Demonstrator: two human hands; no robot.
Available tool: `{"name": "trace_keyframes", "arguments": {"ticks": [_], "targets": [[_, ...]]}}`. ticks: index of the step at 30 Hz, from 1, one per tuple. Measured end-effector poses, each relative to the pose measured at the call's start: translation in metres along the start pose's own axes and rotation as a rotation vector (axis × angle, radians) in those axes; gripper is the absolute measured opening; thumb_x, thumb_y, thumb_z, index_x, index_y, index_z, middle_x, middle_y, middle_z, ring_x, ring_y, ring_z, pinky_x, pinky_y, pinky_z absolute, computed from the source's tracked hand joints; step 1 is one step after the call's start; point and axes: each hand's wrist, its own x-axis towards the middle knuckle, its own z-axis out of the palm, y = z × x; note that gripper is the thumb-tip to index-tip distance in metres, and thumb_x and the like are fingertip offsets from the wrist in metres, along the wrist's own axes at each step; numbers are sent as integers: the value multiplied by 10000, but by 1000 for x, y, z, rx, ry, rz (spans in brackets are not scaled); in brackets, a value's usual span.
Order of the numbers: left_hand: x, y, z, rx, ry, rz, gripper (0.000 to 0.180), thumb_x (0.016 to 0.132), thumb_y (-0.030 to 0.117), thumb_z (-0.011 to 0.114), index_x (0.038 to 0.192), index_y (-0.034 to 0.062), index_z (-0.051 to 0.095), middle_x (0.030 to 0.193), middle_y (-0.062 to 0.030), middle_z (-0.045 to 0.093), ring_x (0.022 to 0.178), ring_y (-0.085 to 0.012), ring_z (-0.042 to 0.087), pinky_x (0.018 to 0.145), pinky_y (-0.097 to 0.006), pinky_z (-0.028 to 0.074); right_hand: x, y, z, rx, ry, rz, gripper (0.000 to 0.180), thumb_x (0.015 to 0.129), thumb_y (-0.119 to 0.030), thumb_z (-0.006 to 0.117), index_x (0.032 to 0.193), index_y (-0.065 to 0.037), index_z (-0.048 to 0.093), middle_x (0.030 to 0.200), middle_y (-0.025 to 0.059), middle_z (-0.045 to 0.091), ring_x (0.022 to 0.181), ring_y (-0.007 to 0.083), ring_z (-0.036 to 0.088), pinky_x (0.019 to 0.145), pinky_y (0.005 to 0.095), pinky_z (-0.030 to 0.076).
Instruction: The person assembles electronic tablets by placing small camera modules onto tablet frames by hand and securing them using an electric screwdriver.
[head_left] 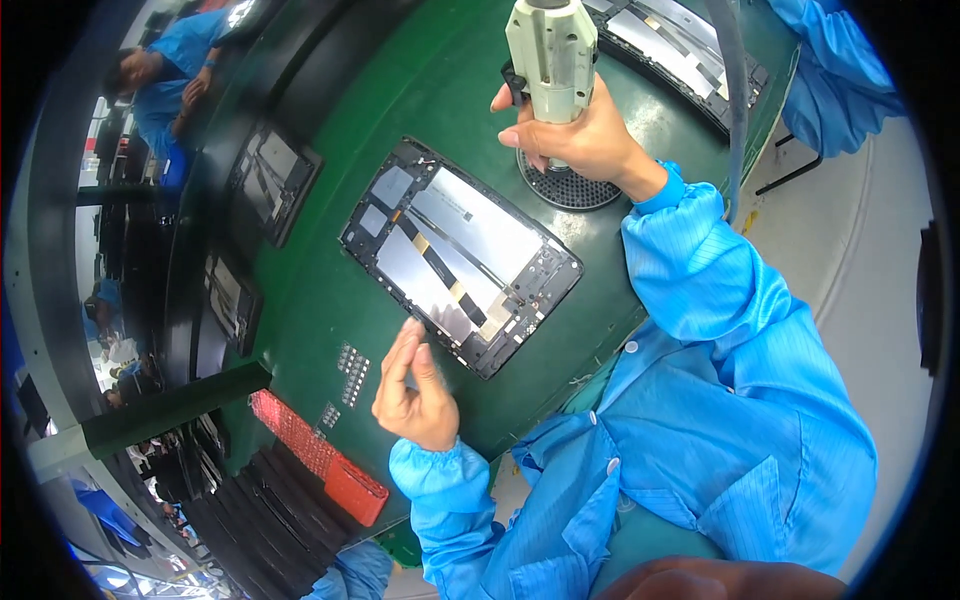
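Observation:
My right hand (585, 140) is wrapped round a pale green gun-shaped power tool (553, 60) with a black trigger part. The tool is upright over a round black perforated disc (568, 190); whether they touch cannot be told. An opened tablet (480, 235) lies in front of me on the green table, showing a silver inner plate, a black and gold ribbon cable (440, 268) and small parts round its frame. My left hand (420, 395) is beside the tablet's near left edge, fingers together and half curled, thumb a little apart. I see nothing held in it.
Small square pieces (352, 375) lie left of my left hand. Beyond them are a red bubble-wrap pouch (315, 440) and a stack of black slabs (280, 520). Another opened tablet (690, 50) lies at the far right, near a grey hose (733, 100). A co-worker's blue sleeve (840, 70) shows there.

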Motion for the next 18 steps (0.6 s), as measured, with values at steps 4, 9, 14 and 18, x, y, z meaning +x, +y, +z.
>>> {"name": "trace_keyframes", "arguments": {"ticks": [4, 9, 14, 18], "targets": [[-9, -11, -21, 104, 16, -63, 128, 802, -18, 614, 927, -47, 621, 869, -85, 606, 800, -145, 583, 706, -236, 477, -1, -1, 2, 3, 14, -9, 244, 698, -18, 656, 929, 19, 589, 786, 42, 604, 487, 86, 522, 433, 228, 433], [-24, -15, -28, -174, 44, -597, 126, 764, -44, 643, 879, -75, 603, 821, -129, 626, 741, -168, 622, 668, -250, 506, 0, 8, 7, -71, 10, 2, 267, 705, -20, 675, 953, 22, 587, 647, 33, 586, 475, 83, 523, 432, 223, 432], [-15, -10, -27, -489, -207, -718, 105, 785, -9, 637, 860, -71, 599, 801, -104, 636, 702, -148, 626, 625, -228, 504, -17, -27, 36, 125, 46, 87, 387, 758, 3, 641, 1102, 36, 467, 636, 84, 566, 492, 143, 540, 459, 257, 442], [-6, -16, -15, -477, -201, -689, 106, 771, 4, 659, 840, -62, 613, 786, -76, 624, 682, -105, 598, 585, -204, 480, -19, -19, 76, 40, -187, -100, 362, 770, -52, 576, 1086, 96, 479, 596, 63, 524, 488, 119, 496, 482, 255, 413]]}}
